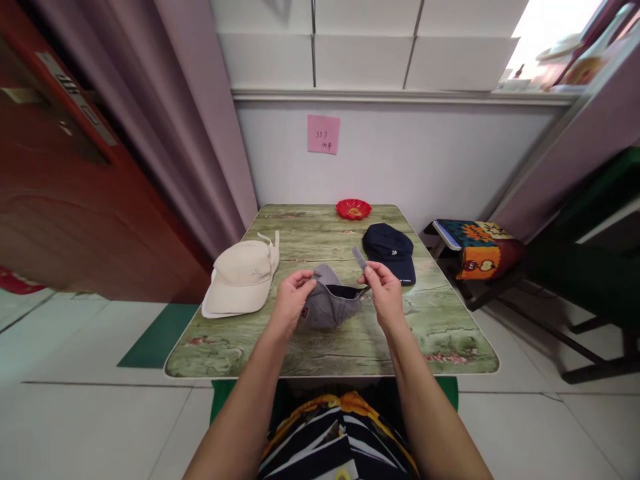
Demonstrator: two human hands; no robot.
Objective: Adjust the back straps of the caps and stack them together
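So on my feed, far left of the green wood-look table (220,353) I've got a cream cap (240,270) with a whitish brim (213,313) poking out under it, then the left hand (293,297) pinching one side of the gray cap (330,310), which is front and center over the tabletop (can't tell if it's actually touching down). Going right, there's a red dish (353,209) at the back edge, then the right hand (384,288) with thumb and fingers closed on the cap's strap (358,256), loose end sticking up, and just beyond that a navy cap (386,245).
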